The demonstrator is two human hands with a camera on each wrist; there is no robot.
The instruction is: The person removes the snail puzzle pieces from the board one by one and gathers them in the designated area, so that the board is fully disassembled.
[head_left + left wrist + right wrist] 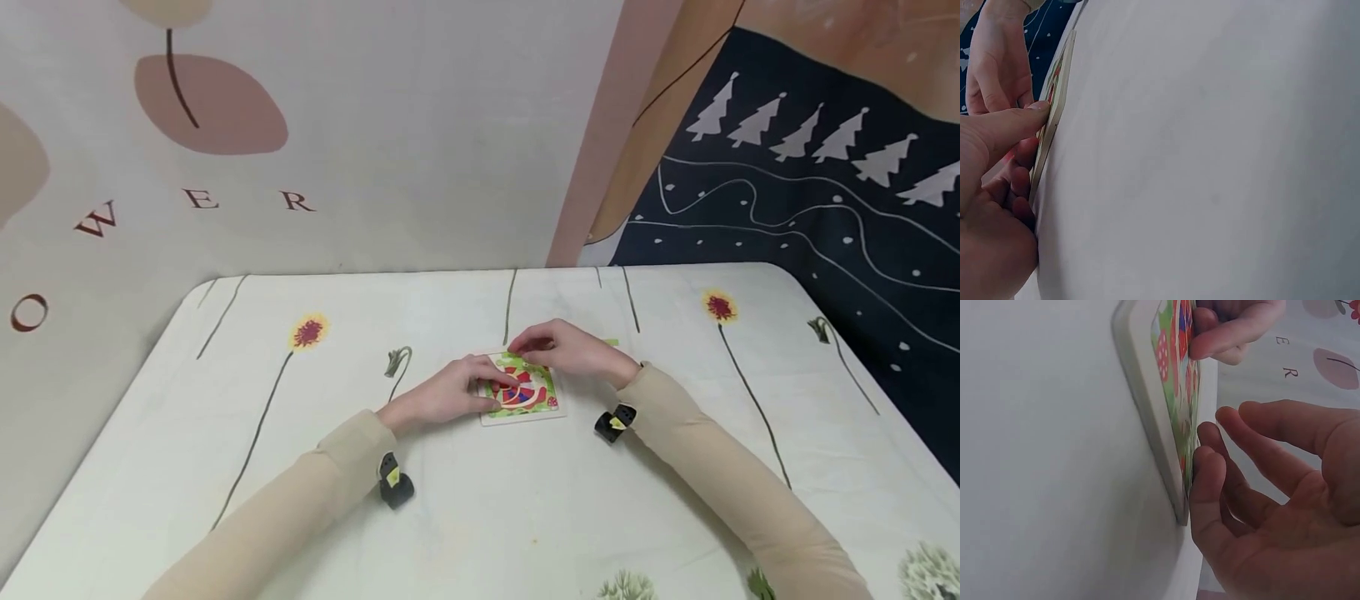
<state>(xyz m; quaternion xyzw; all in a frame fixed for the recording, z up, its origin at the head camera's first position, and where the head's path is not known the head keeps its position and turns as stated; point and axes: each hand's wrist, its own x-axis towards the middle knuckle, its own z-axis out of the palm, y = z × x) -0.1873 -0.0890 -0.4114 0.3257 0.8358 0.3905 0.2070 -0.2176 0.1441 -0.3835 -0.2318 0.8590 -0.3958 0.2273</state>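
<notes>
A small square jigsaw puzzle (540, 396) with a bright red, green and blue picture and a pale border lies flat in the middle of the table. My left hand (455, 389) rests over its left side, one finger reaching onto the picture and the thumb (1025, 119) pressing near the border. My right hand (564, 348) is at the far edge of the puzzle with bent fingers. In the right wrist view, its fingertips (1209, 472) sit right at the board's corner; I cannot tell whether they pinch a piece.
A small green strip (612, 342) lies behind my right hand. White cloth (487, 517) printed with flowers covers the table, and patterned hangings (420, 125) stand behind it. A black wrist camera (395, 482) hangs under my left sleeve, another (615, 423) under the right.
</notes>
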